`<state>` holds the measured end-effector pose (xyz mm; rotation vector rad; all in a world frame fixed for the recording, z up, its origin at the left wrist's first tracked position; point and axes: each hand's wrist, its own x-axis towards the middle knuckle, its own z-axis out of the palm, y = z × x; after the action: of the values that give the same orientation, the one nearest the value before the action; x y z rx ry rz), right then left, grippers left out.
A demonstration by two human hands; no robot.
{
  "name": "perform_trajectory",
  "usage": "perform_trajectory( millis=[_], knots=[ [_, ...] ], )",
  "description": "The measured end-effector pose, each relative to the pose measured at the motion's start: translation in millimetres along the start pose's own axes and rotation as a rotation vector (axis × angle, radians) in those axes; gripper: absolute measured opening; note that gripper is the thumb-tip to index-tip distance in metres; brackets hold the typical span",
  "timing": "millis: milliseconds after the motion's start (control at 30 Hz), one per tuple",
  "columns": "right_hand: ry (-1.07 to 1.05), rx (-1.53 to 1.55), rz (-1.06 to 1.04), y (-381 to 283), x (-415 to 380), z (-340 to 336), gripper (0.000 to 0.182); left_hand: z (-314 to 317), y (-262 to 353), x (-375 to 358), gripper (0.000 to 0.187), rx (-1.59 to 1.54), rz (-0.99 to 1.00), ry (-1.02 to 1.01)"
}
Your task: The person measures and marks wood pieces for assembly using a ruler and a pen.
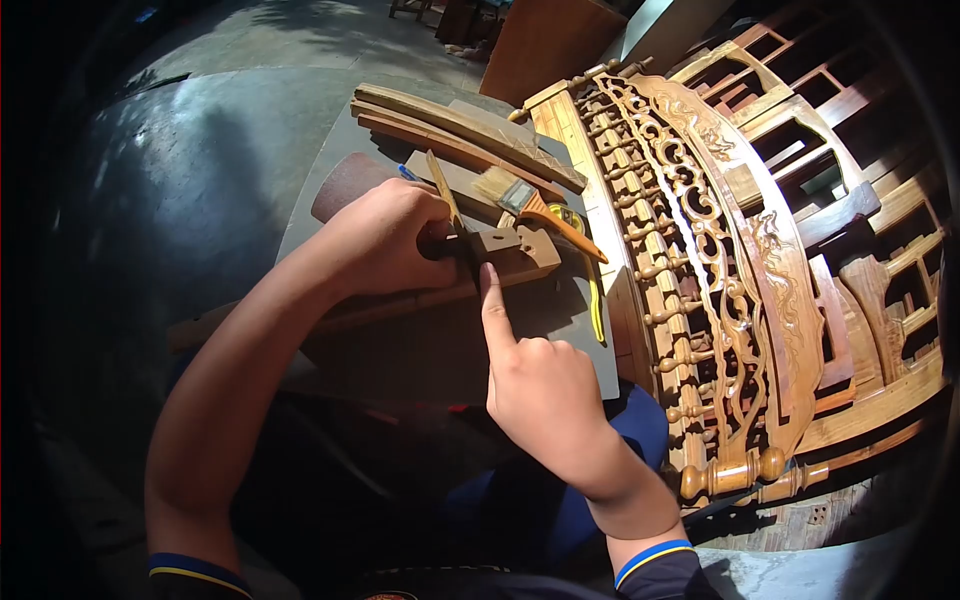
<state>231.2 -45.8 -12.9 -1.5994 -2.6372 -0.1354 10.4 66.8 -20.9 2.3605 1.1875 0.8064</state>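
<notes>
My left hand [390,230] is closed around a piece of wood [498,240] with a small hole in its face. A thin wooden strip [442,185] stands up beside the fingers. My right hand [545,385] has its index finger stretched out, the tip touching the wood near the left hand; its other fingers are curled, and I see nothing held in them. Under both lies a longer wooden bar [430,298]. Just beyond sits a paintbrush [550,215] with an orange handle.
A grey board [560,310] carries several wooden strips [465,130], a sandpaper roll [350,183], a blue pen [407,172] and a yellow tape measure [567,217]. Close on the right stands carved wooden furniture [725,230] with turned spindles. Concrete floor [190,170] lies to the left.
</notes>
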Motion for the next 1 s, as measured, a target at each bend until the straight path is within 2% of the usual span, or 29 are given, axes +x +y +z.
perform_trajectory(
  millis=[67,200,233,300,367,433,500,567,633,700,733,767,833,900,967,1000],
  knots=[
    [-0.121,-0.050,-0.023,-3.4,-21.5,-28.2,0.095,2.5,-4.7,-0.3,0.034,-0.001,0.012,0.024],
    [-0.109,0.004,-0.005,0.2,-10.4,-22.8,0.096,4.8,-4.4,-2.0,0.034,-0.029,0.009,0.044],
    [-0.035,-0.007,0.003,-0.6,-0.1,-10.3,0.095,0.5,1.4,-2.3,0.034,-0.023,-0.022,0.025],
    [0.079,0.071,0.003,3.2,11.1,9.7,0.079,-1.5,8.9,-0.4,0.031,-0.014,-0.064,-0.012],
    [-0.043,0.051,0.019,1.4,1.2,-18.0,0.074,-2.4,9.4,-1.9,0.028,-0.002,-0.104,-0.037],
    [-0.167,0.037,0.021,4.5,-19.0,-40.8,0.072,2.9,3.6,-2.9,0.027,-0.008,-0.028,0.018],
    [-0.125,0.040,0.014,5.2,-18.8,-37.2,0.070,6.6,-3.0,-3.2,0.027,0.003,0.057,0.064],
    [-0.117,0.056,0.032,-1.3,-7.6,-31.0,0.071,4.4,-1.4,-5.3,0.032,-0.010,-0.019,0.040],
    [0.051,0.048,0.000,1.1,9.8,-1.5,0.076,2.2,1.8,-0.4,0.036,-0.003,-0.047,0.018],
    [0.056,0.035,0.007,1.0,8.1,2.1,0.076,2.4,1.0,-0.9,0.037,0.015,-0.066,0.004],
    [-0.044,0.060,0.025,2.4,-4.5,-15.1,0.076,1.3,7.0,-1.7,0.028,0.011,-0.121,-0.013],
    [-0.151,0.086,0.037,3.3,-19.6,-31.9,0.076,4.0,3.7,-3.2,0.030,0.015,-0.076,0.022],
    [-0.103,0.078,0.022,6.1,-17.8,-28.2,0.076,8.7,-3.2,-4.2,0.036,0.030,0.006,0.107],
    [-0.055,0.084,0.045,2.6,-0.6,-14.7,0.078,7.5,-2.9,-5.6,0.035,0.027,-0.026,0.080],
    [0.108,0.094,0.030,2.5,16.5,15.6,0.084,6.9,0.3,-1.6,0.035,0.039,-0.011,0.064],
    [0.096,0.086,0.039,0.8,13.4,14.6,0.084,7.0,0.2,-2.0,0.035,0.051,0.001,0.072]
  ],
)
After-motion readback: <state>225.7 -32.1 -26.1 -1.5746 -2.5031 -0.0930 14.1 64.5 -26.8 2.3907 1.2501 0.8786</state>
